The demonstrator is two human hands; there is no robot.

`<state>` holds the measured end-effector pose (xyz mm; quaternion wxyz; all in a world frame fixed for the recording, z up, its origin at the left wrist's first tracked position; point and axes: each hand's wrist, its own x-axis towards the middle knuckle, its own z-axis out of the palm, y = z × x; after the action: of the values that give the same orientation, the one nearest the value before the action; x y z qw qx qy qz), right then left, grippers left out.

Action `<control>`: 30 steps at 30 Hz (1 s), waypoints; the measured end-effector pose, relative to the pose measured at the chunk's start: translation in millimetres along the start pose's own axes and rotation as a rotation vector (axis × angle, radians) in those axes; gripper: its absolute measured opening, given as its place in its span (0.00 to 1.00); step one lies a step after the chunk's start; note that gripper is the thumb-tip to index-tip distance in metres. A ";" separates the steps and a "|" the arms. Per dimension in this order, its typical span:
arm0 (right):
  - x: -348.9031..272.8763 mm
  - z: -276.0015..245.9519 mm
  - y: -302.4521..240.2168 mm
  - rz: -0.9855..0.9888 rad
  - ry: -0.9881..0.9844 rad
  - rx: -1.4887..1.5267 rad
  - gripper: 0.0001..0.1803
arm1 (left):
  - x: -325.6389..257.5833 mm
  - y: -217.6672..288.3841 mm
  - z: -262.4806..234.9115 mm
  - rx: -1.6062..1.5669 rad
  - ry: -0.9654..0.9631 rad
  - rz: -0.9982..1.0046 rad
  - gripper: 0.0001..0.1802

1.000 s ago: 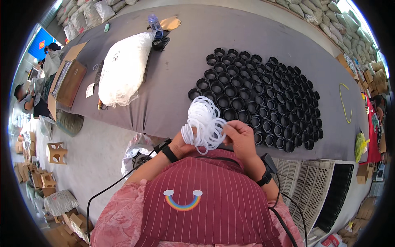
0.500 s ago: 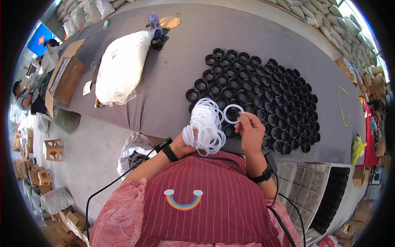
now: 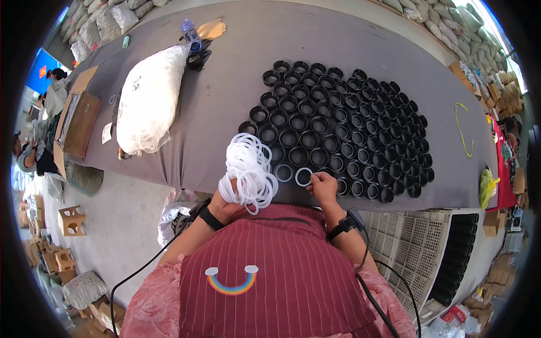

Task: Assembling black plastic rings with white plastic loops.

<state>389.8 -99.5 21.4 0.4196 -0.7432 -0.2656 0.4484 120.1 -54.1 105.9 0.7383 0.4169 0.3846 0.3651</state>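
Observation:
A thick bunch of thin white rings (image 3: 248, 169) hangs over the fingers of my left hand (image 3: 227, 206), which is closed around part of it. Between the thumb and fingertips of my right hand (image 3: 324, 187), a single white ring (image 3: 298, 181) is pinched. It is held at the near edge of a large group of short, round black caps (image 3: 309, 139), set close together on the table. Whether this ring touches a cap, I cannot tell. Just left of it, one black cap (image 3: 283, 181) shows a pale ring inside its rim.
Grey cloth covers the table (image 3: 225, 112). A stuffed white plastic bag (image 3: 149, 101), a bottle (image 3: 190, 32) and an open cardboard box (image 3: 80, 127) are on the left. Yellow cord (image 3: 464, 130) lies right. Pale crates (image 3: 420, 239) stand below the near edge. Several people work far left.
My right hand has come down and toward me, bringing its ring lower to the near caps. The bunch stays in my left hand. The whole view has shifted slightly.

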 end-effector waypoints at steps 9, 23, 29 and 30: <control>7.3 -2.3 6.4 -0.028 0.039 -0.038 0.07 | -8.7 11.6 -0.9 -0.604 0.064 -0.257 0.20; -2.2 -7.8 15.5 -0.125 -0.070 0.263 0.05 | 0.0 -23.5 -24.6 -0.448 -0.045 -0.141 0.20; 5.8 -1.8 24.6 -0.147 -0.056 0.234 0.05 | -0.6 -26.2 -24.3 -0.106 -0.076 -0.045 0.20; 7.1 -1.8 24.9 -0.151 -0.055 0.218 0.05 | -0.4 -27.2 -24.2 -0.454 -0.033 -0.171 0.19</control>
<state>395.1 -107.3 -2.7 0.5227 -0.6586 -0.2819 0.4621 104.8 -56.9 72.9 0.8474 0.2120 0.3143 0.3717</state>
